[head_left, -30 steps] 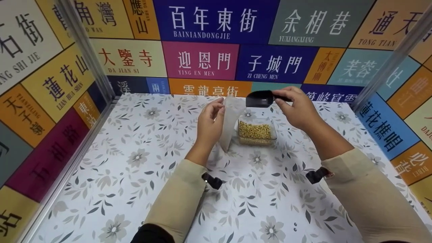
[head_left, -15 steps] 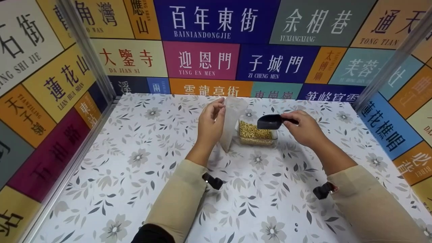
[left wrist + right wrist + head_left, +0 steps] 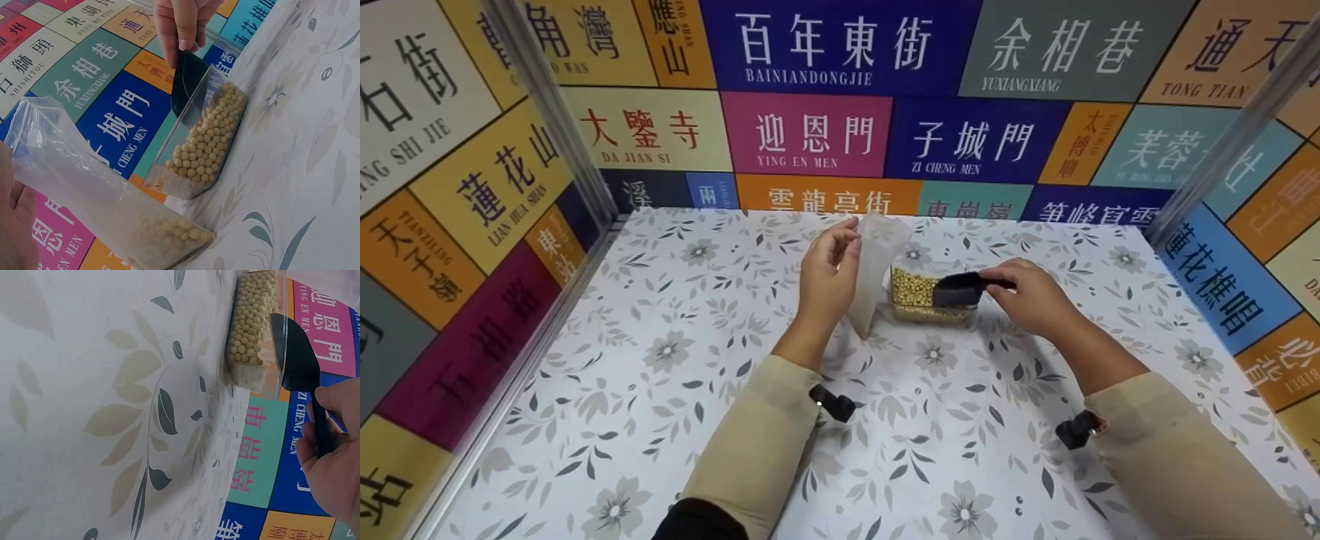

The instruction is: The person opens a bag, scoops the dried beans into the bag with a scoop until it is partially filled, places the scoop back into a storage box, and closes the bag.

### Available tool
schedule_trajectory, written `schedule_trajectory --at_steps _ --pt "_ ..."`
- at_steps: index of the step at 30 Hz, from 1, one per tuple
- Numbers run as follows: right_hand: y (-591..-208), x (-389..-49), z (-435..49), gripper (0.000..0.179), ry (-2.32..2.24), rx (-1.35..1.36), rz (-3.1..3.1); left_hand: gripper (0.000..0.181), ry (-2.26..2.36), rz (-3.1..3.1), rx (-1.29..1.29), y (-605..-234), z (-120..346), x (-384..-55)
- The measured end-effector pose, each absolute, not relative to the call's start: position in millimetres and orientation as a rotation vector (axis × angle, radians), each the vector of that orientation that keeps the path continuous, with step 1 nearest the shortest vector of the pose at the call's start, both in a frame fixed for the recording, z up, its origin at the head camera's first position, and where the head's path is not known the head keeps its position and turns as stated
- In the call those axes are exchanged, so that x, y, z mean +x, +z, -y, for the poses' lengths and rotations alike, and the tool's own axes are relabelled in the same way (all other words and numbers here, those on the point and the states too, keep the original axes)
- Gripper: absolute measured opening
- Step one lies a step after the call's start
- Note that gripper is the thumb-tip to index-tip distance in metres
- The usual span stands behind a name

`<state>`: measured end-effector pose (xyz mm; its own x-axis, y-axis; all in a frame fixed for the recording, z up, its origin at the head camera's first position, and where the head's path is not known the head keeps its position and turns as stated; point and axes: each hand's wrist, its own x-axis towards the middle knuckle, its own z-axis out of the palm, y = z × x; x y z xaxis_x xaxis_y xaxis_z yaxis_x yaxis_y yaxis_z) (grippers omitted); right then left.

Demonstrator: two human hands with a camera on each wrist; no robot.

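My left hand (image 3: 830, 266) holds a translucent plastic bag (image 3: 876, 259) upright by its upper edge. Soybeans (image 3: 177, 236) lie in the bag's bottom corner, as the left wrist view shows. Right of the bag stands a clear rectangular container (image 3: 216, 169), part filled with soybeans (image 3: 911, 287). With thumb and fingers, my right hand (image 3: 1027, 295) grips the handle of a black scoop (image 3: 958, 289). The scoop's bowl dips over the container's right side, its tip close to the beans; in the right wrist view the scoop (image 3: 297, 354) overlaps the container's wall.
A white cloth with grey flowers and leaves covers the table (image 3: 735, 450). Colourful panels (image 3: 810, 135) with lettering stand along the back and both sides, joined by metal corner posts (image 3: 559, 112). A small black camera (image 3: 834, 403) sits at the left cuff.
My right hand has carried the scoop down and slightly right, from beside the bag's mouth to the container's beans. The left hand and the bag stay in place.
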<state>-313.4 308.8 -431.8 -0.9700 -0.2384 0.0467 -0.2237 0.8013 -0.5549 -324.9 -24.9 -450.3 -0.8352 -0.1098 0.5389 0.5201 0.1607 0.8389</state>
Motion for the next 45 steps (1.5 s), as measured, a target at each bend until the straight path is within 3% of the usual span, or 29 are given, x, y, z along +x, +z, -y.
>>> schedule_trajectory --at_steps 25,45 --pt "-434 -320 -284 0.036 -0.598 -0.554 -3.002 0.013 -1.714 1.989 -0.380 -451 26 -324" --pt "-441 -325 -270 0.036 -0.613 -0.503 -2.995 0.014 -1.731 1.998 -0.362 -450 24 -323"
